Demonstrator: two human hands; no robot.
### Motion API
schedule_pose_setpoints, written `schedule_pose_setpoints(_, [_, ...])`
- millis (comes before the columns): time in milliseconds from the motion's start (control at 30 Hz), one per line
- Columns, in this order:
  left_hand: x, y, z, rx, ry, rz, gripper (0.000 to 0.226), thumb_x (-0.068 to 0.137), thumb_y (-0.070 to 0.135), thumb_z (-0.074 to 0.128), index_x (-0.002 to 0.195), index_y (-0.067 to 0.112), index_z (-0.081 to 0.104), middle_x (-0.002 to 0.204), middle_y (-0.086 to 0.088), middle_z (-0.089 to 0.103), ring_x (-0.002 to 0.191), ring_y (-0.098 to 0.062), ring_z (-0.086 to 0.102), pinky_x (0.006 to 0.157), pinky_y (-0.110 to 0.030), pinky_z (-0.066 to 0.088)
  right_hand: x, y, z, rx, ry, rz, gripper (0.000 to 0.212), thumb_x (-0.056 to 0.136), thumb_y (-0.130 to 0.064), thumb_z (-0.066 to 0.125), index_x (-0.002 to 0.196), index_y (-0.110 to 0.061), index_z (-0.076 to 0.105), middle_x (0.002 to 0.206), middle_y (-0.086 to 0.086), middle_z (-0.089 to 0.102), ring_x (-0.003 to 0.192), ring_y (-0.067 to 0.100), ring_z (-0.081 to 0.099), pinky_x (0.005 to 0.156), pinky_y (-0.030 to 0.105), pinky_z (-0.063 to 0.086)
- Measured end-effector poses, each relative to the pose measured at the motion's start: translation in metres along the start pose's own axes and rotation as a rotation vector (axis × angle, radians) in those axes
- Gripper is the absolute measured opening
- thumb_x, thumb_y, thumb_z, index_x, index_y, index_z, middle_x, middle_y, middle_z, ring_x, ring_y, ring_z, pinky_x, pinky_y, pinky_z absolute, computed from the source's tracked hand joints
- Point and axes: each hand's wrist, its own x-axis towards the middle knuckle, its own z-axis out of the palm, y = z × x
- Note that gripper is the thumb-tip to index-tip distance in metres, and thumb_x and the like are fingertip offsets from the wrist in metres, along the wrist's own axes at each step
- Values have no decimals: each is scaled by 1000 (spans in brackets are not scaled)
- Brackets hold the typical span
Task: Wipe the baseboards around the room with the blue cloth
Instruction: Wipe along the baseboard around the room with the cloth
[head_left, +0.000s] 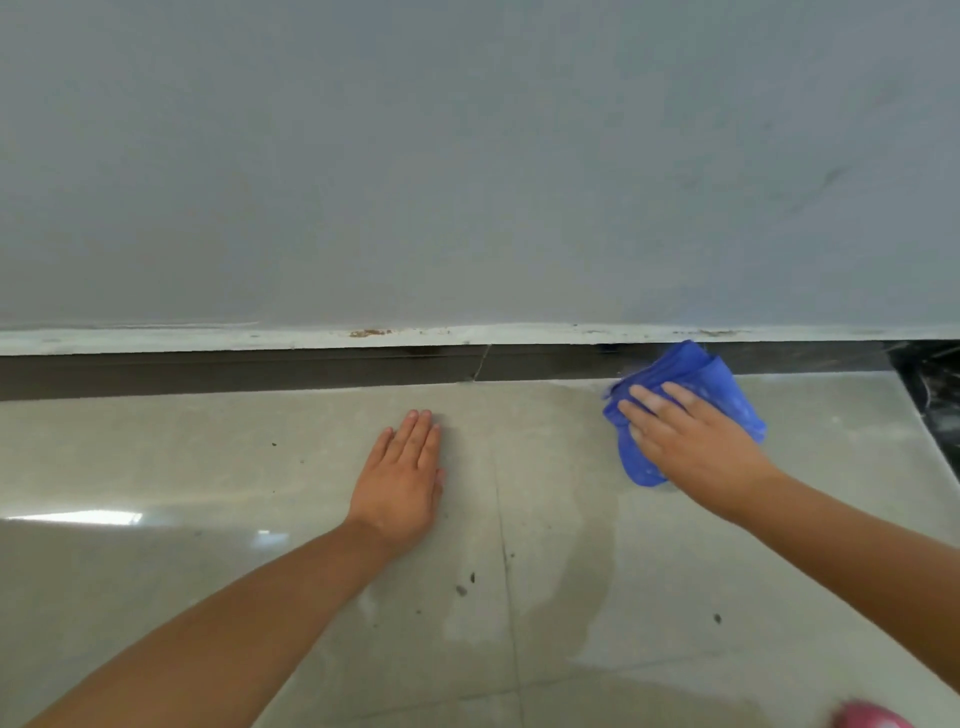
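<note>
A dark brown baseboard runs along the foot of the grey wall, with a thin crack near its middle. My right hand presses the crumpled blue cloth down where the floor meets the baseboard, at the right. The cloth's upper edge touches the baseboard. My left hand lies flat on the floor tile, palm down, fingers together, a short way in front of the baseboard and holding nothing.
A chipped white strip with rust-coloured spots tops the baseboard. The beige glossy floor tiles carry dark specks and a damp patch. A black marbled surface stands at the far right. A pink object shows at the bottom right corner.
</note>
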Motion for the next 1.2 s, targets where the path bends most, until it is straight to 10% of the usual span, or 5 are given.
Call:
schedule_pose_setpoints(367, [9,79,12,-46,-219,-63,55,90,33,26,104,1,69,109,-16,69,103,-30,65,82,-40,51,30,-7,7,-52,-85,-212,32,41,-31,89,70,-20,79,101,-6,74,101,12,68,96,31,37])
schedule_pose_setpoints(533, [7,85,16,-62,-268,-152,61,99,40,-1,119,2,43,116,-18,65,115,-24,40,91,-37,29,63,-15,12,-437,-118,-332,52,101,-26,34,144,2,29,156,15,18,145,25,9,116,34,6])
schedule_pose_setpoints(633, [13,94,6,-24,-292,-255,70,96,42,4,125,-1,51,129,-17,57,121,-31,49,96,-35,28,67,-7,18,-557,-121,-392,52,104,-16,23,146,10,7,157,19,2,144,31,-1,115,36,-1])
schedule_pose_setpoints(767, [19,107,-15,36,-415,-356,72,86,46,-12,148,10,-11,153,-1,-22,145,-17,-10,117,-30,-1,49,23,23,-632,-156,-447,54,104,-16,24,145,12,5,156,23,1,144,34,-1,115,38,-2])
schedule_pose_setpoints(1200, [39,155,-48,1,-556,-541,57,102,28,16,148,11,-13,156,-4,-19,145,-16,-14,117,-31,-4,-16,82,15,-720,-392,-552,53,103,-20,27,146,10,16,152,27,15,140,40,12,114,42,1])
